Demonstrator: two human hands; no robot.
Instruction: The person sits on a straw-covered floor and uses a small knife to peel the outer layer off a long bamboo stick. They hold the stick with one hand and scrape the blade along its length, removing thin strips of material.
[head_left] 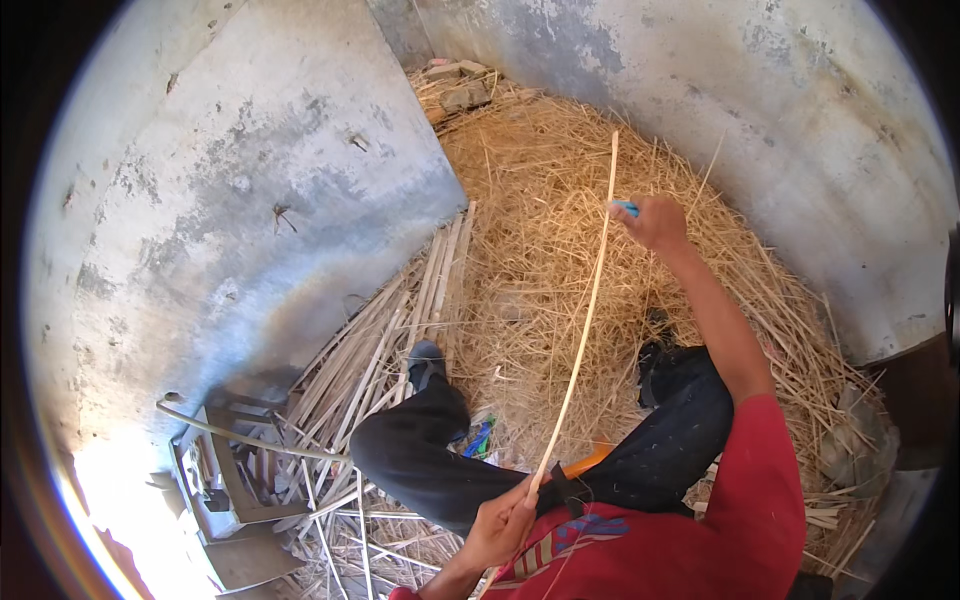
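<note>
A long thin pale bamboo strip (590, 300) runs from my lap up and away over the straw. My left hand (502, 525) grips its near end low at my lap. My right hand (655, 222) is stretched out far ahead, closed on a small blue-handled tool (625, 207) that touches the strip near its far end. I sit with bent legs in dark trousers (440, 455) and a red shirt.
Loose straw (560, 180) covers the floor ahead. A bundle of split bamboo slats (400, 330) lies along the grey concrete wall (250, 200) on the left. A metal frame (215, 470) stands at lower left. Bricks (460, 90) sit in the far corner.
</note>
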